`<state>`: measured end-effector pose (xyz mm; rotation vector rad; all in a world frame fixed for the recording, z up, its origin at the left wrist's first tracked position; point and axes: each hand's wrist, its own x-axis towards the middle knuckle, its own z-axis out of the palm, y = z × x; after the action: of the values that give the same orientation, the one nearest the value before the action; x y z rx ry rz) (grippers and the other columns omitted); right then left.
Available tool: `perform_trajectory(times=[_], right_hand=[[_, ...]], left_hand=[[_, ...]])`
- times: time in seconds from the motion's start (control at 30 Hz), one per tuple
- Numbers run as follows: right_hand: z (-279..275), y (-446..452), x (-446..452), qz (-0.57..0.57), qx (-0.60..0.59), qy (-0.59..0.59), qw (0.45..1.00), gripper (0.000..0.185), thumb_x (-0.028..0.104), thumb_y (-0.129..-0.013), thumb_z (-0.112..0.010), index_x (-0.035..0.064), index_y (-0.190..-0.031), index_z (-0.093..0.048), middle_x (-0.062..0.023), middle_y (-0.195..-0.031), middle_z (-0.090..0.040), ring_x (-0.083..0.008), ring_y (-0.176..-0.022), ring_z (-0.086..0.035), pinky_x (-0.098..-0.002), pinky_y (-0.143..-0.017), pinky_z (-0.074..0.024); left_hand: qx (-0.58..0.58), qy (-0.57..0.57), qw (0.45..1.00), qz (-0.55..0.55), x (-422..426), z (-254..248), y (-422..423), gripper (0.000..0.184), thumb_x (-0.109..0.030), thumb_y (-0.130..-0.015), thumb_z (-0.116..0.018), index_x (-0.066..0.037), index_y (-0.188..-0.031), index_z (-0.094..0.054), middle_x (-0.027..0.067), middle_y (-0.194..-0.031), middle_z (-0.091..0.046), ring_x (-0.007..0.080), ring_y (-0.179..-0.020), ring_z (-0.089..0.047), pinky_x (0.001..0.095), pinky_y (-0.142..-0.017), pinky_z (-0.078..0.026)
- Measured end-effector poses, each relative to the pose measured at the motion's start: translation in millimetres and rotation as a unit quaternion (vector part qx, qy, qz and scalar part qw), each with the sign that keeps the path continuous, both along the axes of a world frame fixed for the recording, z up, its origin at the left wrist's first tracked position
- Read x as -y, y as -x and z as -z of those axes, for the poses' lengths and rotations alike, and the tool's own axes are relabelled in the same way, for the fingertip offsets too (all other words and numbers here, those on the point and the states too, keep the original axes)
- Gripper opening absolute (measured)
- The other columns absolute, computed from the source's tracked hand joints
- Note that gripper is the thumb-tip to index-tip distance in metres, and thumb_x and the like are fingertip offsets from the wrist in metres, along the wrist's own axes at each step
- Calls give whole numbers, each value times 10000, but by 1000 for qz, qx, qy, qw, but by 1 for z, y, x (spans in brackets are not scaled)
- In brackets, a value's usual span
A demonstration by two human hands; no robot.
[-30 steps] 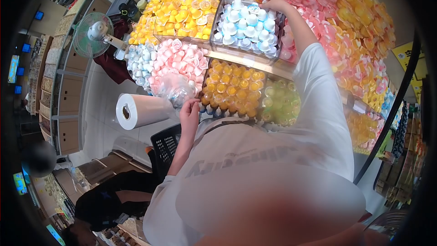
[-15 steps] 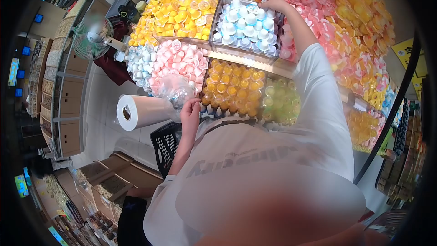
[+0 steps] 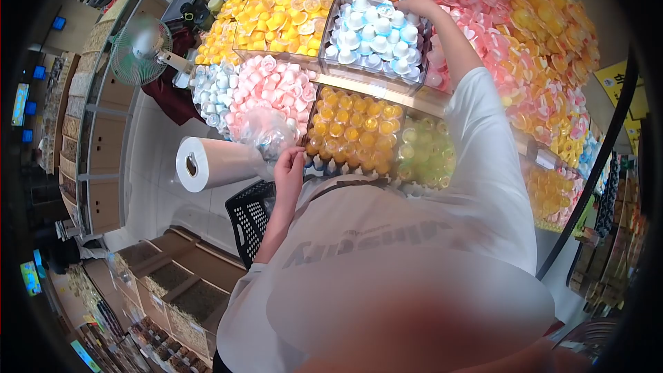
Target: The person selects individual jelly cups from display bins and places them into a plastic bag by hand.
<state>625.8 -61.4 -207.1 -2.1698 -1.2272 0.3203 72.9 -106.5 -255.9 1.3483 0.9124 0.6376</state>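
My right hand (image 3: 417, 2) reaches to the far right corner of a clear bin (image 3: 373, 74) heaped with white-and-blue jelly cups (image 3: 376, 31). Its fingers are bent together over the rim, and whatever they grip is too small to make out. Lower left, my left hand (image 3: 289, 167) has its fingertips pinched by the near corner of a tray of orange jelly cups (image 3: 353, 128). A crumpled clear plastic bag (image 3: 266, 137) lies right beside that hand. I cannot tell if the pinch holds the bag's edge.
A large roll of plastic bags (image 3: 214, 164) points toward the left hand, above a black basket (image 3: 250, 217). Yellow cups (image 3: 283, 14), pink cups (image 3: 271, 93) and green cups (image 3: 425, 152) surround the bin. A fan (image 3: 141, 50) stands at left, with wooden bins (image 3: 176, 280) below.
Both hands keep nearly the same places. My view has shifted slightly. A dark-clothed limb at the lower left has mostly gone from sight.
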Motion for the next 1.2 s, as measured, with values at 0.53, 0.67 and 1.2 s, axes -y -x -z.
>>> perform_trajectory(times=[0.53,0.67,1.2], right_hand=[[45,278,101,-85,-45,-68,993,292,206,-769,-676,52,-1012,-628,-136,-947,-622,-322,-874,-605,-389,-764,-490],[84,287,91,-50,29,-8,998,255,178,-781,-642,46,-998,-626,-142,-944,-617,-336,-883,-606,-408,-759,-490],[85,318,118,-15,108,-136,985,333,163,-734,-715,47,-1033,-624,-108,-1009,-621,-302,-959,-573,-417,-806,-457]], left_hand=[[59,-115,991,28,-27,-101,0,157,-47,-935,-526,18,-1058,-600,11,-868,-575,77,-796,-536,214,-745,-430],[52,-160,983,77,-32,-108,-6,159,-44,-929,-532,13,-1058,-606,17,-903,-575,73,-799,-537,211,-749,-430],[15,-160,967,200,-17,-72,-30,152,-47,-891,-562,19,-1014,-624,45,-809,-591,93,-721,-531,239,-662,-440]])
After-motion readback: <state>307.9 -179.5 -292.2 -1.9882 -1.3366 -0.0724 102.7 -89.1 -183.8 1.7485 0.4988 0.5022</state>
